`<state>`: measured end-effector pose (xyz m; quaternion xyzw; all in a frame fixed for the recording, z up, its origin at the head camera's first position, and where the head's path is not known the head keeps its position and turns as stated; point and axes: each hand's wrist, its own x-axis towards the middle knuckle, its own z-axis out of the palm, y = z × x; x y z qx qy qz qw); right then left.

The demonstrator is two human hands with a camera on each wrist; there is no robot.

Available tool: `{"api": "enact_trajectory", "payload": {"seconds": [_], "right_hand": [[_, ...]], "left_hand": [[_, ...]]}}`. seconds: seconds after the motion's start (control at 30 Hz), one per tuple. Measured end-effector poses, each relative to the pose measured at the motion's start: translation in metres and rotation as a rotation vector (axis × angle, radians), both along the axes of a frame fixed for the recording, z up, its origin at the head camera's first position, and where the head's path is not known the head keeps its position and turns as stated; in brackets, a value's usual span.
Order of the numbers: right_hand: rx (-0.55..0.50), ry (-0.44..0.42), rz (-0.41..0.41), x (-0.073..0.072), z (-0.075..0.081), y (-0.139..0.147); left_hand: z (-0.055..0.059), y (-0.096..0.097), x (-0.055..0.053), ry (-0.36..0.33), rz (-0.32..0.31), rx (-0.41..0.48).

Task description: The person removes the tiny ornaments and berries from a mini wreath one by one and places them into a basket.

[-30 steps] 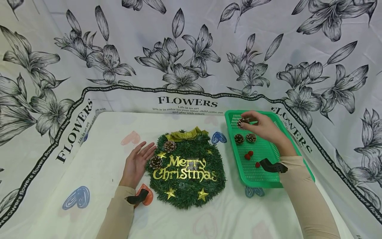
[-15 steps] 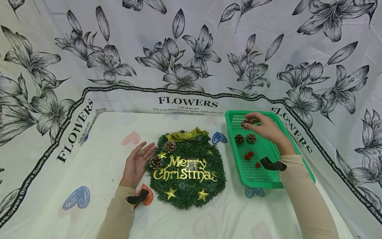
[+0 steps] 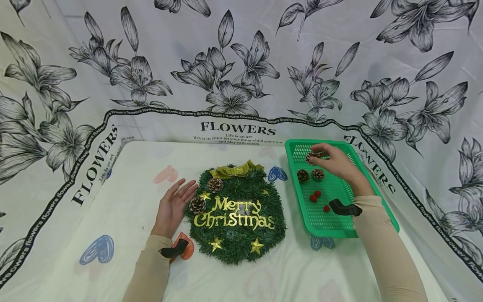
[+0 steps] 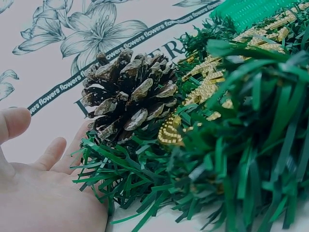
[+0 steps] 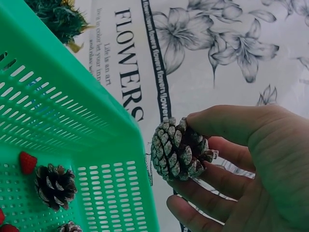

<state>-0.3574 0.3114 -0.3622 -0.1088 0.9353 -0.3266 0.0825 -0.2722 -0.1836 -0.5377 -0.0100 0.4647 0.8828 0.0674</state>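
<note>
My right hand [image 3: 336, 163] pinches a brown pine cone [image 5: 176, 150] with pale scale tips, thumb on one side and fingers on the other, above the far end of a green plastic basket [image 3: 324, 222]. Palm up, my left hand [image 3: 171, 209] lies with loosely extended fingers at the left edge of a green Christmas wreath [image 3: 241, 241]. Its fingertips are close to a pine cone [image 4: 130, 96] sitting on the wreath. A second pine cone [image 3: 215, 185] sits higher on the wreath, near the gold ribbon [image 3: 237, 170]. Gold "Merry Christmas" lettering [image 3: 234, 219] spans the middle.
Two pine cones, one on the left [image 3: 303, 175] and one on the right [image 3: 318, 174], lie in the basket. Small red berries [image 3: 326, 208] are nearer its front. Gold stars [image 3: 257, 246] dot the wreath. A flower-printed curtain [image 3: 241, 84] hangs behind the heart-patterned tablecloth [image 3: 124, 209].
My right hand, holding the pine cone, has shifted slightly to the right over the basket, mostly in the first half second. My left hand and the wreath stay put.
</note>
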Motion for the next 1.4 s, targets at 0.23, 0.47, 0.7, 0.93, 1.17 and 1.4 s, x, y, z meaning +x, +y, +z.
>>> {"api": "enact_trajectory", "payload": {"seconds": [0.23,0.47,0.7,0.93,1.17,1.4], "right_hand": [[0.007,0.003,0.012,-0.002,-0.005,0.001],[0.002,-0.001,0.020,-0.006,-0.012,0.002],[-0.006,-0.019,0.022,-0.009,-0.022,0.004],[-0.001,-0.030,0.007,-0.009,-0.031,0.002],[-0.004,-0.021,0.019,-0.010,-0.041,0.004],[-0.006,-0.035,0.019,-0.008,-0.045,0.004]], "left_hand": [[0.001,0.000,0.000,-0.004,0.004,-0.004],[0.003,0.000,0.000,-0.010,0.006,-0.011],[0.004,0.000,-0.001,-0.010,0.004,-0.016],[0.003,-0.001,-0.001,-0.008,0.000,-0.016],[0.002,0.000,0.000,-0.016,0.001,-0.005],[0.002,0.001,0.000,-0.022,0.007,-0.014]]}}
